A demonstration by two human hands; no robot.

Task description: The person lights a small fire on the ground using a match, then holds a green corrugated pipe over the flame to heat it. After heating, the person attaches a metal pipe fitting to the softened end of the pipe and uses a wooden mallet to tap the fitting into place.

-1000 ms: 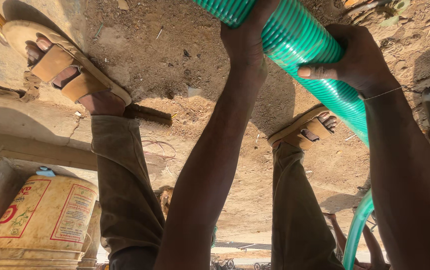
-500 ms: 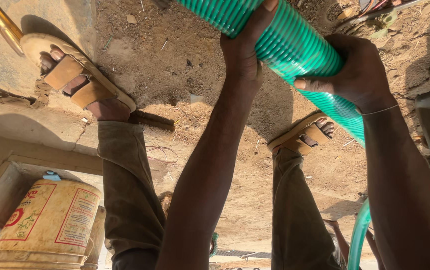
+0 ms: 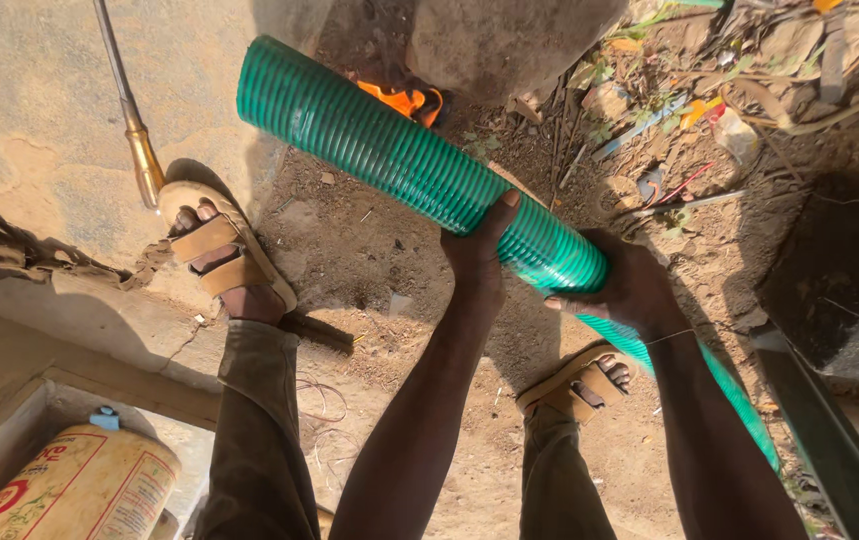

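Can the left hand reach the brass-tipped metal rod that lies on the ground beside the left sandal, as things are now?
Probably not at once. The left hand grips the green ribbed hose, so it is occupied. The metal rod lies apart, beyond the left sandal, with open ground and nothing blocking the way.

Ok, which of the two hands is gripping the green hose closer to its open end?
The left hand: it clasps the green ribbed hose nearer the open end by the flame; the right hand grips farther back.
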